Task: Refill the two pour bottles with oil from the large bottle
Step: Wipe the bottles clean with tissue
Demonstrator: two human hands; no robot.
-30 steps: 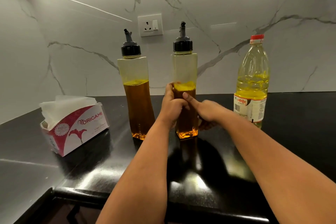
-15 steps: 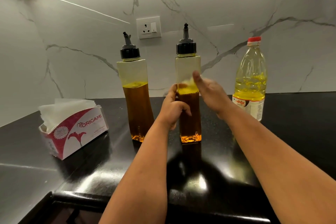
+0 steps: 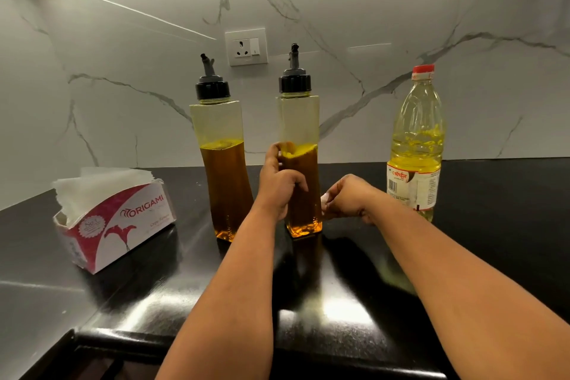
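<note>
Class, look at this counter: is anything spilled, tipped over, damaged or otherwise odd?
Nothing stands out. Both pour bottles and the large bottle stand upright and capped; no spill shows on the countertop.

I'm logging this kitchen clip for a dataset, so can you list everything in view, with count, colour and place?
pour bottles: 2, clear with amber oil and black spouted caps, standing mid-counter; left one, right one
large bottle: 1, clear with yellow oil, red cap on, right of the pour bottles
tissue box: 1, white and magenta, left on the counter
counter: 1, glossy black
wall socket: 1, white, on the marble wall
left hand: grips the right pour bottle
right hand: fingers curled, beside that bottle; contact unclear
</note>
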